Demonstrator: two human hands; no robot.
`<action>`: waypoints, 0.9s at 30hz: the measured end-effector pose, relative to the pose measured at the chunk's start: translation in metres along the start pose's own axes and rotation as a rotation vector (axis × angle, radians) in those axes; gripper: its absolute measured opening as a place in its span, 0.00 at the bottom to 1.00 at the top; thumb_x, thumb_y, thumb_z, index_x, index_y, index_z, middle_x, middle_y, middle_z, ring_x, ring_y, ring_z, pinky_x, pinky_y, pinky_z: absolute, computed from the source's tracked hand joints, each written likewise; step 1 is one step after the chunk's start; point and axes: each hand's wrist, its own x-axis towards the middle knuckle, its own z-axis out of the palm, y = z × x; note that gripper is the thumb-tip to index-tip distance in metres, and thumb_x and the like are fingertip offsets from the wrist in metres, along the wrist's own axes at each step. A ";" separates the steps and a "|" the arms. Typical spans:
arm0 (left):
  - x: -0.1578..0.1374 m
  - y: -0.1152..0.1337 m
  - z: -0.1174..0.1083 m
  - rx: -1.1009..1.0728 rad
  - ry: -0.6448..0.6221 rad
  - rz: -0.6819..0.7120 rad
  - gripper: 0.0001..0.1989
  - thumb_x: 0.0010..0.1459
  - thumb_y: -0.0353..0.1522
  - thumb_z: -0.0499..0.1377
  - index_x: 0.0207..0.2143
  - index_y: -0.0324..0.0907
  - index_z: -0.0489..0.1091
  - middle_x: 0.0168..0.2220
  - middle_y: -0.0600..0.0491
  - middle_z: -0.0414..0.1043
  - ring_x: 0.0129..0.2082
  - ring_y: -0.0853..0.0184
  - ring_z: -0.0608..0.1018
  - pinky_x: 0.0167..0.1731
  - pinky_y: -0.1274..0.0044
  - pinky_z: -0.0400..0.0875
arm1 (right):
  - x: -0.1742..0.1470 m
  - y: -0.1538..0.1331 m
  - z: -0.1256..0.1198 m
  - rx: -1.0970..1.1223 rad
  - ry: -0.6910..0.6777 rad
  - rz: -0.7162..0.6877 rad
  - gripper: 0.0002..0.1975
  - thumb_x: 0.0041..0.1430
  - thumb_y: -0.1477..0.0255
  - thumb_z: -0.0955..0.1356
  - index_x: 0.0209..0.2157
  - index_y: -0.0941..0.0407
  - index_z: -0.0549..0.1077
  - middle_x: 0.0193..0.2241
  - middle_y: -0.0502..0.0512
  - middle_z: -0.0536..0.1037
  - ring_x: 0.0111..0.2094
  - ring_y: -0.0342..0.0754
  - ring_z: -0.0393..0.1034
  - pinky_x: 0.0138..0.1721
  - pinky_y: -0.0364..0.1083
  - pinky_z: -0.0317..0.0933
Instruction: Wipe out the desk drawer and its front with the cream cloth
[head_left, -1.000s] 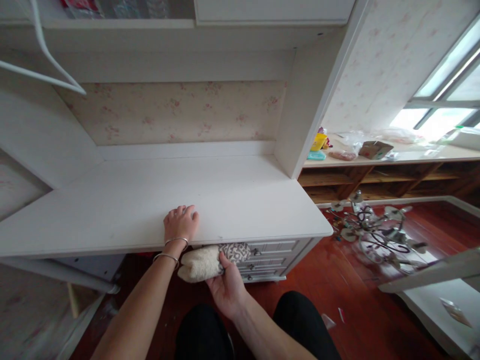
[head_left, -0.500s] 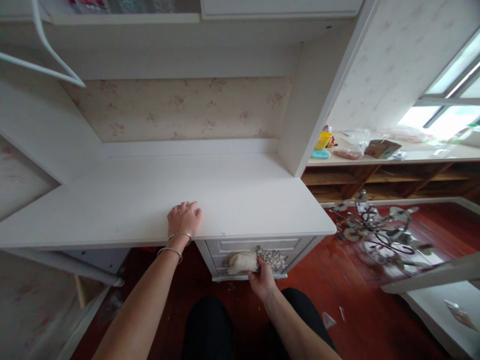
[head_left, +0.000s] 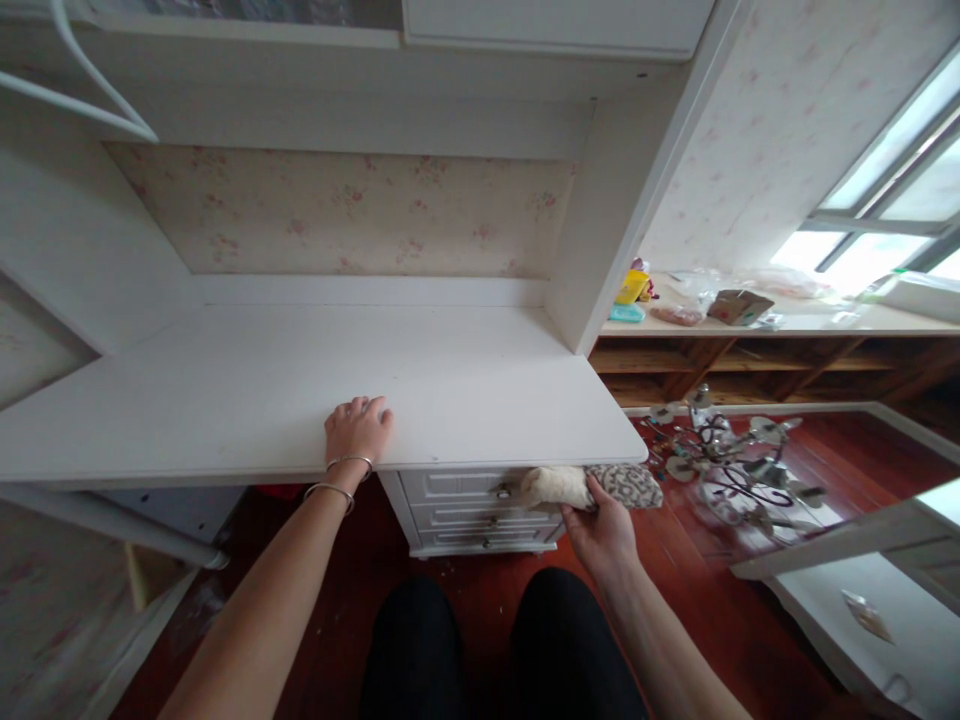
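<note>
My left hand (head_left: 358, 430) rests palm down on the front part of a white desk (head_left: 247, 385), its fingers a little bent and holding nothing. Two bangles circle that wrist. In my right hand (head_left: 602, 525) is a bunched cloth (head_left: 556, 487), one end cream and fluffy, the other grey with a leopard-like pattern. It is at the right front corner of the desk, just below the top's edge. Beside it, under the desktop, is a stack of white drawers (head_left: 450, 488) with round knobs, all shut. The cloth partly covers the top drawer's right end.
A chandelier (head_left: 739, 470) lies on the red wooden floor (head_left: 675, 590) to the right. Behind it, a low wooden shelf unit (head_left: 795, 325) carries a box and plastic bags. White furniture (head_left: 847, 580) stands at the lower right. A white looped cable (head_left: 105, 100) hangs at upper left.
My right hand has moved the cloth right and up, from the front of the drawers to the desk's right corner. My left hand stays on the desk. The view has shifted slightly.
</note>
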 end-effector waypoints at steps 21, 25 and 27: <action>0.001 -0.003 0.002 0.004 0.021 0.013 0.19 0.62 0.41 0.48 0.52 0.53 0.70 0.52 0.51 0.70 0.49 0.55 0.67 0.49 0.63 0.60 | -0.059 0.206 0.058 0.073 -0.206 0.562 0.11 0.67 0.74 0.62 0.45 0.64 0.72 0.36 0.58 0.81 0.41 0.49 0.76 0.46 0.47 0.70; 0.002 -0.003 0.003 0.010 0.020 0.010 0.20 0.62 0.42 0.48 0.52 0.53 0.70 0.52 0.51 0.69 0.50 0.56 0.67 0.50 0.64 0.59 | -0.026 0.216 0.033 0.085 -0.119 0.545 0.11 0.67 0.74 0.61 0.44 0.62 0.72 0.32 0.56 0.81 0.38 0.47 0.77 0.43 0.46 0.71; 0.002 -0.002 0.004 0.007 0.015 0.009 0.20 0.62 0.42 0.48 0.52 0.53 0.70 0.53 0.51 0.69 0.50 0.56 0.67 0.50 0.64 0.59 | -0.005 0.207 0.015 0.071 -0.064 0.506 0.11 0.67 0.76 0.60 0.44 0.61 0.72 0.30 0.54 0.80 0.36 0.47 0.77 0.41 0.46 0.71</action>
